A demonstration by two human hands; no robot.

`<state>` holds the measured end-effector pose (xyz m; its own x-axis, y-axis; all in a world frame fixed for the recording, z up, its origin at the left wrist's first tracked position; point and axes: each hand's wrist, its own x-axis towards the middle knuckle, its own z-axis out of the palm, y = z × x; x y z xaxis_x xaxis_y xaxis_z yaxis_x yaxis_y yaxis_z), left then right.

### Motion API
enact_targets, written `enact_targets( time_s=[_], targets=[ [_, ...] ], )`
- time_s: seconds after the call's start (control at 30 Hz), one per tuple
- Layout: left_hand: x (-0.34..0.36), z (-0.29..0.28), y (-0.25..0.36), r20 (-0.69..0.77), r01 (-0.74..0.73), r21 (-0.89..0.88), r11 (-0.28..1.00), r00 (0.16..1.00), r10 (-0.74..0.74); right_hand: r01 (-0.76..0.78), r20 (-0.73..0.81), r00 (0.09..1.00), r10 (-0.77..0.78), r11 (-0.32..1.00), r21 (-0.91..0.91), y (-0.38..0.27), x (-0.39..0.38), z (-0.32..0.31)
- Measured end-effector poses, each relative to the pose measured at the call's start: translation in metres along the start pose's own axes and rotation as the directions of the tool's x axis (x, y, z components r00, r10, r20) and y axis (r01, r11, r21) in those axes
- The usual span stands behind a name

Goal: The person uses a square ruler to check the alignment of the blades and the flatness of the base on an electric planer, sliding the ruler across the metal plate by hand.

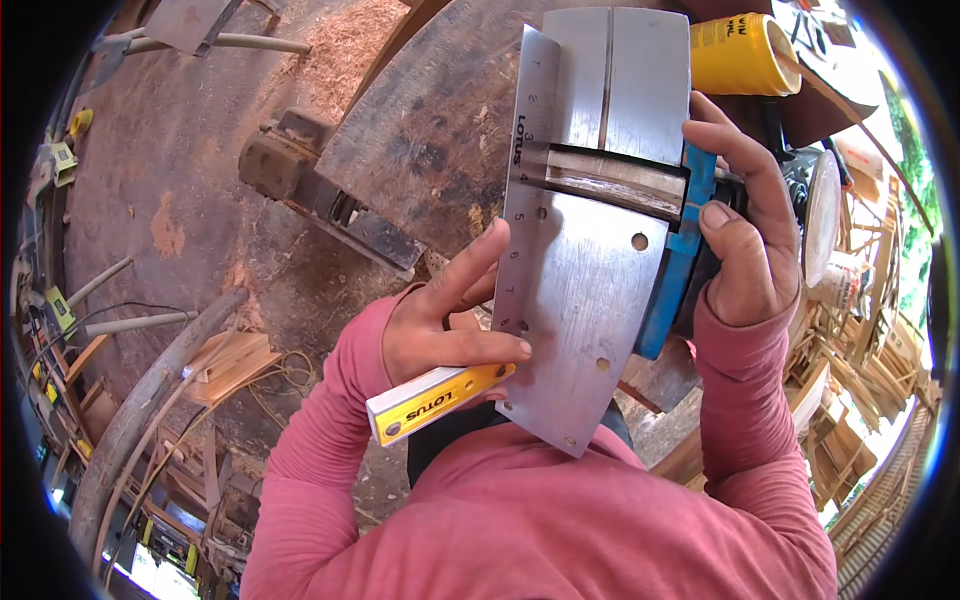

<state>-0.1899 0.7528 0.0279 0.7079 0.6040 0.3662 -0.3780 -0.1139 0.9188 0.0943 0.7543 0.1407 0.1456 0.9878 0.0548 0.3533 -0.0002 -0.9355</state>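
An electric planer (pixel 590 280) lies with its metal sole turned up in front of my chest, its blue side housing toward the right. Across the gap between the two sole plates shows the cutter drum (pixel 615 183). A try square (pixel 522 180) has its steel blade along the sole's left edge, and its yellow-and-silver stock points to the lower left. My left hand (pixel 445 325) grips the square where blade and stock meet, with the index finger stretched along the blade. On the other side my right hand (pixel 750 225) holds the blue housing beside the drum, thumb bent against it.
A worn workbench (pixel 430 140) lies under the planer's far end, with a rusty vise (pixel 300 165) at its left. Beyond the right hand sits a yellow container (pixel 735 55). Wood offcuts (pixel 865 370) pile at the right; shavings (pixel 340 60) cover the ground at the top.
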Motion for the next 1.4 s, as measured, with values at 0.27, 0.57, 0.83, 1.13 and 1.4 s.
enact_targets(
  time_s=[0.27, 0.57, 0.83, 1.13, 1.4],
  targets=[
    [-0.002, 0.001, 0.002, -0.002, 0.028, 0.031, 0.999, 1.000, -0.028, 0.004, 0.011, 1.000, -0.005, 0.998, 0.068, 0.003, 0.000, -0.001],
    [-0.002, 0.001, 0.004, -0.005, 0.050, 0.050, 0.998, 0.999, -0.049, 0.015, 0.019, 1.000, -0.016, 0.999, 0.040, 0.004, 0.000, -0.002],
    [0.001, 0.000, 0.009, 0.020, 0.074, 0.012, 0.997, 0.997, -0.074, 0.019, 0.027, 0.999, -0.018, 0.999, -0.031, 0.003, 0.000, -0.006],
    [0.003, -0.002, 0.010, 0.041, 0.032, 0.081, 0.996, 0.999, -0.036, 0.029, 0.047, 0.999, -0.026, 0.997, -0.077, 0.001, 0.001, -0.006],
    [0.002, -0.002, 0.012, 0.051, 0.043, 0.128, 0.991, 0.997, -0.050, 0.004, 0.043, 0.999, -0.003, 1.000, -0.014, 0.003, 0.000, -0.005]
  ],
)
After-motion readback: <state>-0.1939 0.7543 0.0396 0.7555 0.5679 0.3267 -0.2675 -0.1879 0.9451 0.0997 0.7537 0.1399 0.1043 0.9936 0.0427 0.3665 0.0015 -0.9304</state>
